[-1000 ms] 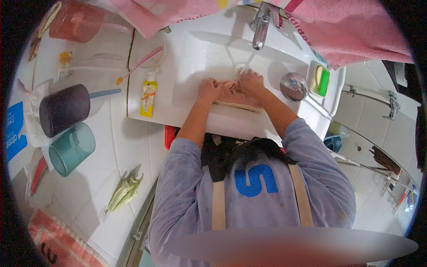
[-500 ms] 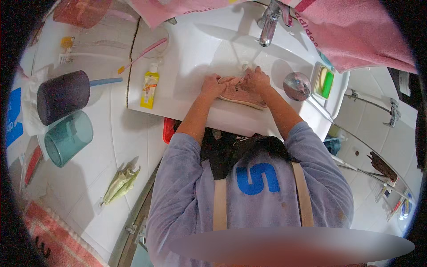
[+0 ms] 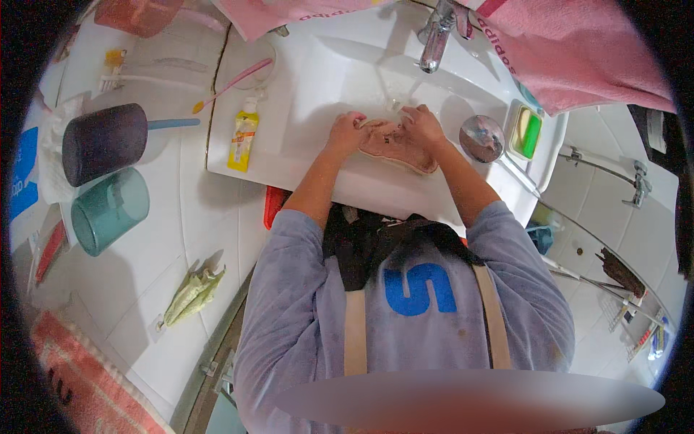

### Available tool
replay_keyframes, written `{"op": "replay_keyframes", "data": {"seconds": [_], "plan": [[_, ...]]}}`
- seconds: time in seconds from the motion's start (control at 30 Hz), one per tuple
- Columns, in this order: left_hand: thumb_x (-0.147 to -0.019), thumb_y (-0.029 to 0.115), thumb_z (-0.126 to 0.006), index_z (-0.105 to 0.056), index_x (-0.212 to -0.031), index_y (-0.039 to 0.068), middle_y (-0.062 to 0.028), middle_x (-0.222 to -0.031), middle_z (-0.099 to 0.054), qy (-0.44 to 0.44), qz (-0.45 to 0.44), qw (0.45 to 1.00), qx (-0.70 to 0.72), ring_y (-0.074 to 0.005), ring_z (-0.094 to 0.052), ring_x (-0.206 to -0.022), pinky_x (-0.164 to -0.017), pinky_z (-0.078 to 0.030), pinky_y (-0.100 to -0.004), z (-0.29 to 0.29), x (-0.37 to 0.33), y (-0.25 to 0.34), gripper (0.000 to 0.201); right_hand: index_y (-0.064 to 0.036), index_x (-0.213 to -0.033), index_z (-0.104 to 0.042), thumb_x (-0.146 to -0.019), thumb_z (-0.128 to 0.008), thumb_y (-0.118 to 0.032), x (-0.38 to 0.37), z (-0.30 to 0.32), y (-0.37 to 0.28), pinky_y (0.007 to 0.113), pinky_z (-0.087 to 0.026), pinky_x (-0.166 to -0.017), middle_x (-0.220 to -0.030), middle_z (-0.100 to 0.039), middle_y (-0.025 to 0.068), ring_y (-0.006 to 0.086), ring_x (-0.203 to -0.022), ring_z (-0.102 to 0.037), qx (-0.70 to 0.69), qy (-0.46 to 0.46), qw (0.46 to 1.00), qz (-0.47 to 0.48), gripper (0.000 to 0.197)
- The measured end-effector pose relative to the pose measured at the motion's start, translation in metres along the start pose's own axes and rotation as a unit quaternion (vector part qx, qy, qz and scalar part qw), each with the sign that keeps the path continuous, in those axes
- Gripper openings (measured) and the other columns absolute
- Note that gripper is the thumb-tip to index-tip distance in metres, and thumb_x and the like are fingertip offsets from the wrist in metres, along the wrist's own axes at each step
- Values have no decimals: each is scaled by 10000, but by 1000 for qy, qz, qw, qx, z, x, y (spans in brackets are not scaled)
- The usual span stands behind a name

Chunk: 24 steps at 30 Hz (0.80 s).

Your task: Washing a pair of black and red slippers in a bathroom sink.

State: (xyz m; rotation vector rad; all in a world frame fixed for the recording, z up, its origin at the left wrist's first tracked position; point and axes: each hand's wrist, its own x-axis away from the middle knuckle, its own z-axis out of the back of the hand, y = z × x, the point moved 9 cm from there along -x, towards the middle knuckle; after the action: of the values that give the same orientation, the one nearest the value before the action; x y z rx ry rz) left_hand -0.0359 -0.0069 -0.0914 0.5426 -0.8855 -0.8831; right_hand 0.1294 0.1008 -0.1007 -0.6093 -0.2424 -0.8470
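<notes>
A flat, pinkish-brown insole (image 3: pixel 394 148) with a pale edge and a small dark print lies over the front slope of the white sink basin (image 3: pixel 307 108). My left hand (image 3: pixel 346 134) pinches its left end, fingers closed. At its far right edge, my right hand (image 3: pixel 423 127) holds on with bent fingers, close to the drain (image 3: pixel 394 105). Part of the insole is hidden under the fingers. Beyond both hands stands the chrome faucet (image 3: pixel 434 42).
Left on the counter are a yellow bottle (image 3: pixel 243 139) and a pink toothbrush (image 3: pixel 238 83). A round chrome shower head (image 3: pixel 482 138) and a soap dish with green soap (image 3: pixel 530 137) sit right. Pink towels (image 3: pixel 571 54) hang at the back. Dark (image 3: pixel 105 145) and teal (image 3: pixel 110 211) cups are far left.
Both hands have shifted slightly on the insole, and its left end shows a bit differently. The view has tilted a little. The grip stays on the same piece.
</notes>
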Motion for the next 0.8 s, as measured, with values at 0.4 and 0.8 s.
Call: {"op": "replay_keyframes", "data": {"seconds": [0.4, 0.8], "plan": [[-820, 243, -661, -577, -1107, -17, -90, -1011, -618, 107, 65, 906, 405, -184, -617, -837, -734, -505, -290, 7, -2, 16, 396, 10, -1098, -598, -834, -629, -320, 12, 32, -22, 323, -470, -792, -959, -618, 148, 222, -874, -593, -293, 8, 956, -11, 424], [-803, 368, -655, -606, -1019, -12, -69, -862, -618, 160, 188, 905, 345, -150, -579, -722, -555, -459, -302, 60, 41, -33, 439, -21, -1020, -625, -808, -580, -300, -54, -1, 34, 413, -491, -824, -1090, -570, 232, 353, -997, -586, -14, 70, 997, -3, 353]]}}
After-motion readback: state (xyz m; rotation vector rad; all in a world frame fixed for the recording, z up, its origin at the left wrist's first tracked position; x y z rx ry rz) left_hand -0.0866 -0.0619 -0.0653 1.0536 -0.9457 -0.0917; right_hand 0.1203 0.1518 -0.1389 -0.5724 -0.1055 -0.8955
